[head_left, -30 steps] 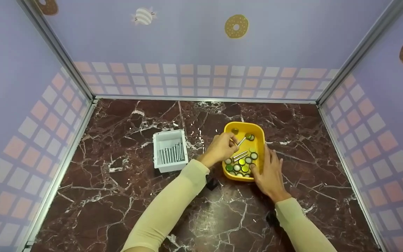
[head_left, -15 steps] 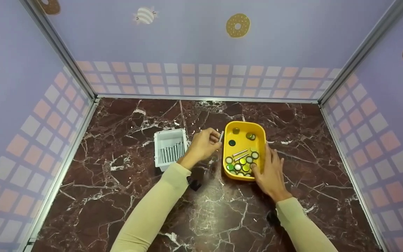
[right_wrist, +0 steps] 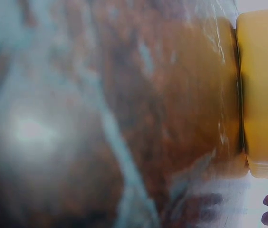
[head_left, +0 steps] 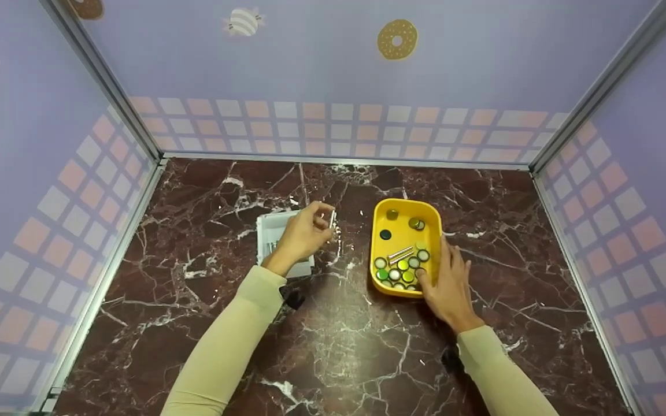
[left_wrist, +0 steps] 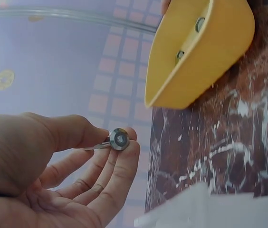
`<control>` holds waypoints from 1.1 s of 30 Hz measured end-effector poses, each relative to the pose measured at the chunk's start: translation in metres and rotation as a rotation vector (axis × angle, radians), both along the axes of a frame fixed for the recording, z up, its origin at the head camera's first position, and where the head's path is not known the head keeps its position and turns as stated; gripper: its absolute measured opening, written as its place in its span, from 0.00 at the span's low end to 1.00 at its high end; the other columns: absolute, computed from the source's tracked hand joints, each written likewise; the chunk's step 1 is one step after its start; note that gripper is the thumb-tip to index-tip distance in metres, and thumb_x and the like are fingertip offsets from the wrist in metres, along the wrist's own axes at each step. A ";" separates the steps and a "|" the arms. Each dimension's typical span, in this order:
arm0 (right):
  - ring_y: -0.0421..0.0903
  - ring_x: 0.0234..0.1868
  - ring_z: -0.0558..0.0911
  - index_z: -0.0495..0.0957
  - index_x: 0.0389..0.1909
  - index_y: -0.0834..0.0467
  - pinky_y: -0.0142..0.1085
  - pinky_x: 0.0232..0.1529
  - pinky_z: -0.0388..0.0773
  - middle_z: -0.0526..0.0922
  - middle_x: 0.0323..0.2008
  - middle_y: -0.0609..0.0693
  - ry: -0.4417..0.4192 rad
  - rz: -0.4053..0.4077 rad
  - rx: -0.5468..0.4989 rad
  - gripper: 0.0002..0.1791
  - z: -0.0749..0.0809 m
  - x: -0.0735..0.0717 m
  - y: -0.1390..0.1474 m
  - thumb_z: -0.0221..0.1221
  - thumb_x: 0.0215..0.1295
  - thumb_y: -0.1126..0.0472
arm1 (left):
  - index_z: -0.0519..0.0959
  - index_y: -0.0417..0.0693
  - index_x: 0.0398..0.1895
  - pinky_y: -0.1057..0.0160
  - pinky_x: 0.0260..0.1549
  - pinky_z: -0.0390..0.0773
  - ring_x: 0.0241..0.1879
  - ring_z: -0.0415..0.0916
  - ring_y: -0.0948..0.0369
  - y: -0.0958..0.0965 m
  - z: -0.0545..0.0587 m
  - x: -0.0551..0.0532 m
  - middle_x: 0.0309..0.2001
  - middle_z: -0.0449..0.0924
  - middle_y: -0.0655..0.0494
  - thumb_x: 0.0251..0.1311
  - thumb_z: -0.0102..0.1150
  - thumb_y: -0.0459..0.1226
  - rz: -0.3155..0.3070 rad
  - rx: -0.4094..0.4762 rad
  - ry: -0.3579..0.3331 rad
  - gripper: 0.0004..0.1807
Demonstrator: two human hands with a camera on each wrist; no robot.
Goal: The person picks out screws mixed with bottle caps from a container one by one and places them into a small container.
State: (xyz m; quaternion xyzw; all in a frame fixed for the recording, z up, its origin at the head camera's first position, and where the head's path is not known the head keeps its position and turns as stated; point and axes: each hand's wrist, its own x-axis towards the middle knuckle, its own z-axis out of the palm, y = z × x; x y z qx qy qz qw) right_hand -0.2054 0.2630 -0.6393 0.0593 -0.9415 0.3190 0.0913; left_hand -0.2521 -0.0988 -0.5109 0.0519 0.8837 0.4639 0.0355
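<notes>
My left hand (head_left: 303,234) pinches a silver bolt (head_left: 332,219) between thumb and fingertips, over the right side of the white bin (head_left: 262,245). In the left wrist view the bolt's round socket head (left_wrist: 119,138) faces the camera. The hand hides most of the bolts inside the white bin. My right hand (head_left: 450,286) holds the yellow bin (head_left: 377,231) at its near right side, thumb over the rim and fingers along the outer wall. Inside lie two silver bolts (head_left: 400,255) and several bottle caps (head_left: 407,277), mostly bunched at the near end.
Both bins stand on a dark red marbled tabletop (head_left: 333,346), with a strip of it between them. Patterned lilac panels (head_left: 333,69) wall in the back and both sides. A dark cap (head_left: 385,234) lies by the yellow bin's left wall.
My left hand has lifted a bolt out of the yellow bin and carried it left, over to the white bin. The right hand has kept its hold on the yellow bin.
</notes>
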 end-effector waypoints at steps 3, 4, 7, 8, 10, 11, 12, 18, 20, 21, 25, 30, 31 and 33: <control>0.77 0.92 0.57 0.49 0.96 0.60 0.80 0.91 0.40 0.61 0.89 0.74 0.011 -0.005 -0.002 0.54 -0.001 0.001 0.000 0.65 0.79 0.50 | 0.83 0.45 0.75 0.68 0.34 0.81 0.37 0.91 0.55 -0.007 -0.001 -0.001 0.52 0.96 0.43 0.73 0.71 0.30 0.023 -0.013 -0.015 0.27; 0.78 0.92 0.57 0.49 0.96 0.61 0.80 0.91 0.40 0.61 0.89 0.74 0.013 -0.006 -0.003 0.54 -0.001 0.001 0.000 0.65 0.79 0.50 | 0.83 0.45 0.74 0.69 0.33 0.79 0.34 0.89 0.58 -0.009 -0.001 -0.001 0.52 0.96 0.43 0.73 0.72 0.31 0.032 -0.016 -0.023 0.27; 0.78 0.92 0.57 0.49 0.96 0.61 0.80 0.91 0.40 0.61 0.89 0.75 0.007 -0.008 -0.002 0.54 -0.001 0.001 0.000 0.65 0.78 0.51 | 0.84 0.47 0.74 0.68 0.29 0.75 0.28 0.81 0.63 -0.015 -0.001 0.000 0.53 0.96 0.43 0.74 0.72 0.32 0.051 -0.040 -0.053 0.26; 0.78 0.92 0.57 0.49 0.96 0.61 0.80 0.91 0.40 0.61 0.89 0.75 0.004 -0.008 -0.001 0.55 -0.001 0.001 0.000 0.66 0.78 0.51 | 0.84 0.47 0.74 0.68 0.29 0.74 0.27 0.79 0.64 -0.017 -0.001 0.000 0.53 0.96 0.43 0.75 0.71 0.33 0.058 -0.047 -0.062 0.26; 0.77 0.92 0.56 0.47 0.97 0.60 0.79 0.91 0.39 0.60 0.89 0.75 -0.008 -0.004 0.003 0.55 0.000 0.001 0.000 0.65 0.79 0.51 | 0.84 0.48 0.74 0.68 0.28 0.75 0.26 0.79 0.65 -0.021 0.000 0.000 0.53 0.96 0.44 0.76 0.70 0.33 0.073 -0.052 -0.080 0.25; 0.77 0.93 0.56 0.47 0.97 0.59 0.79 0.92 0.38 0.60 0.89 0.75 -0.013 -0.003 0.002 0.55 0.000 0.001 0.000 0.65 0.79 0.51 | 0.84 0.48 0.74 0.67 0.28 0.75 0.26 0.80 0.65 -0.024 0.000 0.000 0.53 0.96 0.44 0.75 0.69 0.33 0.079 -0.057 -0.082 0.25; 0.77 0.93 0.55 0.46 0.97 0.58 0.79 0.92 0.38 0.59 0.89 0.74 -0.018 -0.003 0.002 0.55 0.000 0.000 0.000 0.65 0.79 0.51 | 0.84 0.48 0.74 0.68 0.28 0.76 0.27 0.80 0.65 -0.026 0.001 0.000 0.52 0.96 0.44 0.75 0.68 0.33 0.087 -0.058 -0.083 0.25; 0.76 0.93 0.54 0.45 0.98 0.57 0.78 0.92 0.37 0.59 0.90 0.74 -0.025 -0.006 0.000 0.56 0.000 0.000 0.000 0.65 0.79 0.50 | 0.85 0.44 0.72 0.68 0.30 0.73 0.27 0.81 0.64 -0.042 -0.001 -0.004 0.48 0.98 0.43 0.73 0.66 0.31 0.107 -0.090 -0.052 0.25; 0.76 0.93 0.54 0.45 0.98 0.57 0.78 0.92 0.37 0.59 0.90 0.74 -0.025 -0.008 0.000 0.56 0.000 0.000 0.001 0.64 0.79 0.50 | 0.85 0.43 0.72 0.66 0.32 0.75 0.29 0.85 0.60 -0.047 -0.002 -0.005 0.48 0.98 0.43 0.73 0.66 0.31 0.116 -0.107 -0.056 0.25; 0.76 0.93 0.54 0.46 0.97 0.58 0.79 0.92 0.37 0.59 0.90 0.74 -0.023 -0.009 0.000 0.55 0.000 0.000 0.001 0.64 0.79 0.51 | 0.85 0.44 0.72 0.64 0.34 0.77 0.32 0.87 0.57 -0.049 -0.003 -0.005 0.48 0.98 0.43 0.73 0.66 0.32 0.124 -0.117 -0.063 0.25; 0.76 0.93 0.54 0.46 0.97 0.57 0.78 0.92 0.37 0.59 0.89 0.74 -0.028 -0.011 -0.001 0.55 0.000 -0.001 0.001 0.64 0.80 0.50 | 0.85 0.45 0.70 0.53 0.48 0.87 0.48 0.94 0.46 -0.057 -0.004 -0.005 0.53 0.97 0.41 0.73 0.69 0.34 0.151 -0.160 -0.104 0.24; 0.75 0.93 0.55 0.45 0.98 0.57 0.77 0.93 0.35 0.59 0.90 0.73 -0.046 -0.009 -0.007 0.55 0.001 -0.001 0.000 0.64 0.81 0.50 | 0.85 0.41 0.70 0.46 0.56 0.90 0.54 0.94 0.42 -0.065 -0.005 -0.009 0.55 0.96 0.38 0.71 0.69 0.33 0.150 -0.212 -0.129 0.24; 0.75 0.94 0.54 0.44 0.98 0.57 0.77 0.93 0.35 0.58 0.90 0.73 -0.050 -0.008 -0.007 0.55 0.001 -0.001 0.000 0.64 0.81 0.50 | 0.85 0.41 0.70 0.46 0.56 0.89 0.53 0.93 0.42 -0.066 -0.005 -0.010 0.55 0.96 0.38 0.71 0.70 0.33 0.146 -0.225 -0.131 0.25; 0.74 0.94 0.54 0.43 0.98 0.55 0.76 0.93 0.34 0.58 0.90 0.74 -0.055 -0.005 -0.008 0.56 0.002 0.000 0.000 0.64 0.81 0.50 | 0.85 0.40 0.70 0.48 0.54 0.89 0.49 0.92 0.45 -0.069 -0.005 -0.012 0.53 0.96 0.38 0.70 0.70 0.33 0.136 -0.259 -0.133 0.25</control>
